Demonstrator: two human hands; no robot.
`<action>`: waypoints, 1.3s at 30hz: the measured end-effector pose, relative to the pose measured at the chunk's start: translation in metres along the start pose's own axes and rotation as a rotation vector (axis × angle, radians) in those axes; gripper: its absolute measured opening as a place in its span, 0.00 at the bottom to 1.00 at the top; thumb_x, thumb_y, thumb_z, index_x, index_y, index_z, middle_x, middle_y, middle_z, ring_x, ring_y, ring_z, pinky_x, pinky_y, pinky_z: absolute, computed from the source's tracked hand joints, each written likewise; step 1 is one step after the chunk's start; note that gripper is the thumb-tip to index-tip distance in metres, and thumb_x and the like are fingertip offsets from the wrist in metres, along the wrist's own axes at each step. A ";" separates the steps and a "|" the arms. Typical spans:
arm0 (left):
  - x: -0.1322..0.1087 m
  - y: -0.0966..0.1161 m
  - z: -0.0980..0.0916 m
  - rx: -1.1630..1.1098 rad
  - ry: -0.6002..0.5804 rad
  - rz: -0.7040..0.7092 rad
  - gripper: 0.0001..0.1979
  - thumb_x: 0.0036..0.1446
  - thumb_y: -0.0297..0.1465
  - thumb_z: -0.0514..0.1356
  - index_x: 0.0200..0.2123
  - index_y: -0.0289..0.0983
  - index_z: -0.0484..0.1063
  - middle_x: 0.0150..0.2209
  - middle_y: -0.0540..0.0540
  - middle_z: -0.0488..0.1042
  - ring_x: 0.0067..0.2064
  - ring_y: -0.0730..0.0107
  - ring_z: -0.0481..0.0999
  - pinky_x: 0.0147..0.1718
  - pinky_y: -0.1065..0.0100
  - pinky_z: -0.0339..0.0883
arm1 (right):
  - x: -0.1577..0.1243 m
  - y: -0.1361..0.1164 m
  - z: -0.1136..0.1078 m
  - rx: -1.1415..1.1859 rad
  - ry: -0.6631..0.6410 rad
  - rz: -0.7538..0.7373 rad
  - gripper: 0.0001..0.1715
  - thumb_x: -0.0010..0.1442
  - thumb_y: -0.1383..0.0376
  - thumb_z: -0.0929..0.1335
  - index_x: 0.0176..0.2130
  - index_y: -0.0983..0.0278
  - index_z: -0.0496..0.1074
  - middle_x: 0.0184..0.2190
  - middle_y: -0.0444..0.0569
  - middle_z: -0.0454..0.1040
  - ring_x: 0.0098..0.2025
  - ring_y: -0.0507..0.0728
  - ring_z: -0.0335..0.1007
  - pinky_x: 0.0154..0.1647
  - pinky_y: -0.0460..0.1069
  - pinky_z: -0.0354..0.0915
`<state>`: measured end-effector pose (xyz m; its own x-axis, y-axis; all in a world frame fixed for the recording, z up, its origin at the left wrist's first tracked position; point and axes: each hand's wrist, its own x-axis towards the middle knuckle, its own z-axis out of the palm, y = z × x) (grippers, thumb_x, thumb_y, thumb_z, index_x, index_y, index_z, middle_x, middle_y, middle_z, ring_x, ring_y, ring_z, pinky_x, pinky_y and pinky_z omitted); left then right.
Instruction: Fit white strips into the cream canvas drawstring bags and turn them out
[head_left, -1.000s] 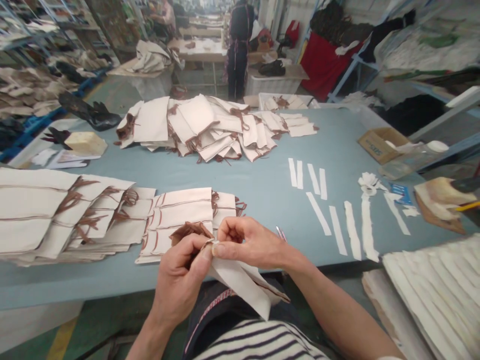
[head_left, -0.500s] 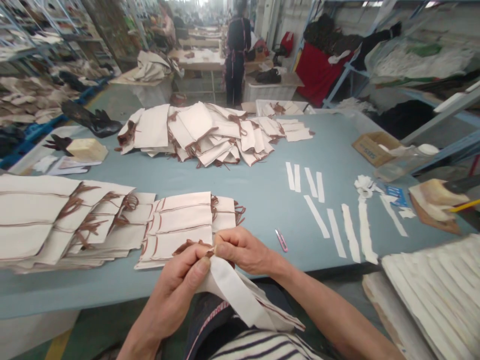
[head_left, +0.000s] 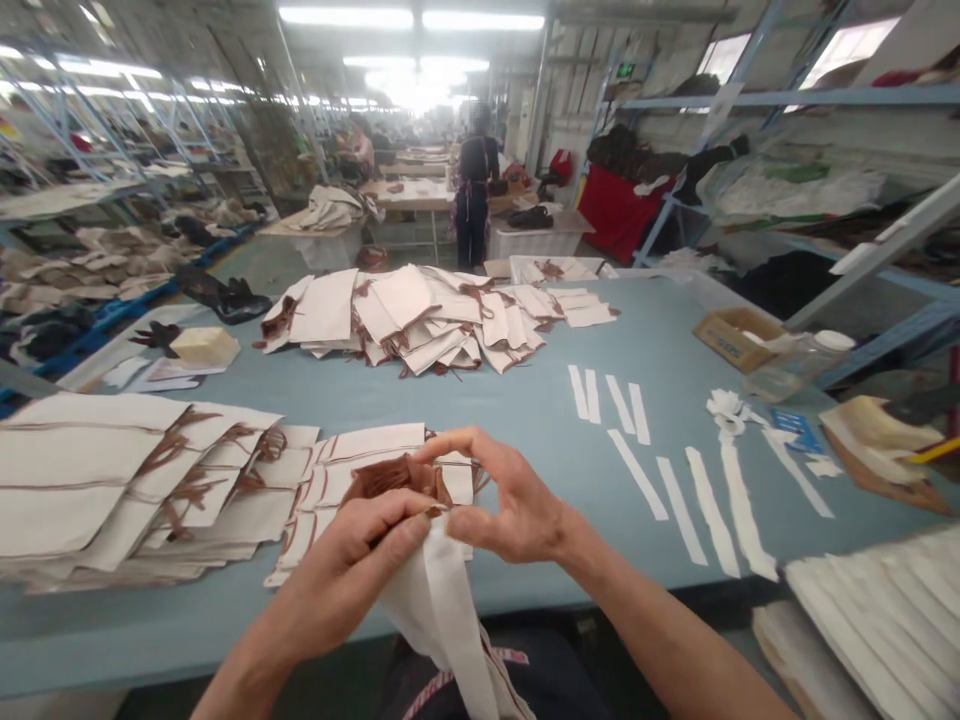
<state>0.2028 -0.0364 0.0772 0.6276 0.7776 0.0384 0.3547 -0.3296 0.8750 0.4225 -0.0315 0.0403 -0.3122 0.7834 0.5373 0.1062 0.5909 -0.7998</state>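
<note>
My left hand [head_left: 356, 560] is closed on the top of a cream cloth bag [head_left: 442, 625] that hangs down over my lap. Its bunched brown drawstring [head_left: 394, 478] shows just above my left fingers. My right hand [head_left: 499, 500] pinches the same bag's top edge and cord, thumb and fingers curled. Both hands meet above the near edge of the blue table [head_left: 540, 420]. Just behind them lies a stack of folded cream bags [head_left: 352, 480] with brown cords.
A longer row of folded bags [head_left: 127, 480] lies at the left, a loose heap of bags [head_left: 420, 315] further back. White strips [head_left: 660, 460] lie to the right, with a cardboard box [head_left: 731, 335] and a clear jar [head_left: 799, 360]. A person [head_left: 474, 185] stands far back.
The camera has tilted up, showing more of the hall. My hands have lifted the bag's top higher and my right fingers have spread around the cord. The pink clipper is out of sight now.
</note>
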 end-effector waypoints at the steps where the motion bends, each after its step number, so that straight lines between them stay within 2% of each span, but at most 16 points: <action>1: 0.001 0.003 -0.002 0.031 0.002 0.011 0.16 0.73 0.39 0.55 0.37 0.39 0.79 0.35 0.48 0.80 0.36 0.67 0.77 0.35 0.72 0.65 | 0.004 -0.003 -0.001 -0.016 -0.044 -0.062 0.31 0.65 0.46 0.71 0.56 0.64 0.72 0.51 0.56 0.79 0.51 0.60 0.76 0.55 0.54 0.69; 3: -0.001 0.006 -0.004 0.087 0.029 0.029 0.15 0.73 0.38 0.55 0.40 0.39 0.79 0.35 0.49 0.80 0.36 0.67 0.77 0.35 0.72 0.66 | 0.010 -0.005 0.000 -0.055 -0.116 -0.170 0.26 0.64 0.48 0.72 0.52 0.64 0.73 0.44 0.53 0.80 0.43 0.58 0.75 0.51 0.54 0.68; 5: -0.003 0.009 -0.004 0.125 0.051 0.033 0.13 0.74 0.37 0.55 0.44 0.40 0.79 0.38 0.49 0.80 0.37 0.68 0.77 0.34 0.73 0.65 | 0.013 -0.005 -0.001 -0.116 -0.160 -0.194 0.18 0.63 0.51 0.71 0.42 0.63 0.73 0.34 0.47 0.77 0.35 0.56 0.70 0.46 0.52 0.66; 7: -0.007 0.011 -0.002 0.131 0.046 0.023 0.12 0.74 0.37 0.55 0.46 0.40 0.78 0.38 0.49 0.81 0.36 0.69 0.77 0.32 0.73 0.65 | 0.012 -0.005 -0.002 -0.181 -0.211 -0.122 0.13 0.60 0.55 0.70 0.33 0.61 0.68 0.27 0.42 0.70 0.30 0.54 0.64 0.39 0.50 0.61; 9: -0.010 0.013 0.001 0.112 0.034 0.010 0.11 0.74 0.36 0.55 0.46 0.40 0.77 0.33 0.51 0.79 0.31 0.71 0.74 0.28 0.74 0.63 | 0.011 -0.008 -0.005 -0.204 -0.280 -0.013 0.13 0.58 0.58 0.70 0.28 0.61 0.64 0.23 0.39 0.64 0.26 0.51 0.58 0.32 0.48 0.55; 13: -0.013 0.013 0.005 0.080 0.030 -0.006 0.08 0.74 0.35 0.55 0.44 0.41 0.73 0.28 0.55 0.75 0.27 0.73 0.71 0.25 0.74 0.61 | 0.011 -0.016 -0.009 -0.091 -0.389 0.105 0.15 0.57 0.59 0.68 0.27 0.61 0.59 0.23 0.37 0.59 0.26 0.50 0.53 0.29 0.47 0.49; 16: -0.013 0.010 0.005 0.099 0.024 -0.017 0.08 0.75 0.35 0.54 0.45 0.42 0.71 0.27 0.56 0.75 0.27 0.73 0.71 0.26 0.75 0.62 | 0.013 -0.017 -0.011 -0.012 -0.414 0.176 0.12 0.58 0.60 0.68 0.27 0.62 0.62 0.23 0.37 0.58 0.27 0.49 0.53 0.30 0.47 0.50; 20: -0.015 0.005 0.003 0.156 0.026 -0.003 0.07 0.75 0.34 0.54 0.46 0.42 0.72 0.32 0.54 0.78 0.31 0.73 0.75 0.29 0.75 0.65 | 0.014 -0.016 -0.012 0.081 -0.456 0.235 0.12 0.59 0.60 0.68 0.28 0.63 0.66 0.24 0.37 0.59 0.27 0.49 0.54 0.30 0.46 0.52; 27: -0.018 -0.002 0.001 0.248 0.074 0.070 0.08 0.72 0.33 0.55 0.44 0.41 0.74 0.33 0.50 0.79 0.32 0.68 0.78 0.31 0.71 0.67 | 0.012 -0.015 -0.004 -0.016 -0.410 0.265 0.07 0.57 0.65 0.68 0.27 0.63 0.68 0.23 0.37 0.61 0.26 0.49 0.55 0.29 0.46 0.51; 29: -0.017 -0.004 0.002 0.176 0.082 0.028 0.08 0.71 0.35 0.56 0.43 0.41 0.74 0.30 0.51 0.78 0.29 0.68 0.76 0.28 0.72 0.65 | 0.012 -0.015 -0.004 0.001 -0.427 0.247 0.07 0.57 0.64 0.69 0.28 0.63 0.68 0.23 0.37 0.61 0.27 0.49 0.55 0.30 0.45 0.52; 34: -0.014 -0.007 0.002 -0.140 0.034 -0.196 0.15 0.70 0.44 0.57 0.40 0.39 0.73 0.24 0.53 0.71 0.24 0.72 0.67 0.21 0.75 0.58 | 0.014 -0.015 -0.009 0.045 -0.449 0.272 0.03 0.54 0.66 0.69 0.29 0.64 0.70 0.25 0.38 0.64 0.28 0.49 0.57 0.31 0.45 0.55; 39: -0.010 -0.011 0.001 -0.230 0.022 -0.259 0.17 0.68 0.47 0.60 0.39 0.37 0.73 0.23 0.55 0.68 0.23 0.74 0.64 0.21 0.76 0.55 | 0.015 -0.012 -0.008 0.120 -0.481 0.359 0.04 0.54 0.65 0.68 0.30 0.65 0.71 0.26 0.40 0.67 0.30 0.50 0.61 0.32 0.45 0.57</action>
<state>0.1934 -0.0415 0.0666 0.5217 0.8315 -0.1909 0.3330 0.0075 0.9429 0.4244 -0.0249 0.0600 -0.6710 0.7382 0.0700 0.1854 0.2585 -0.9481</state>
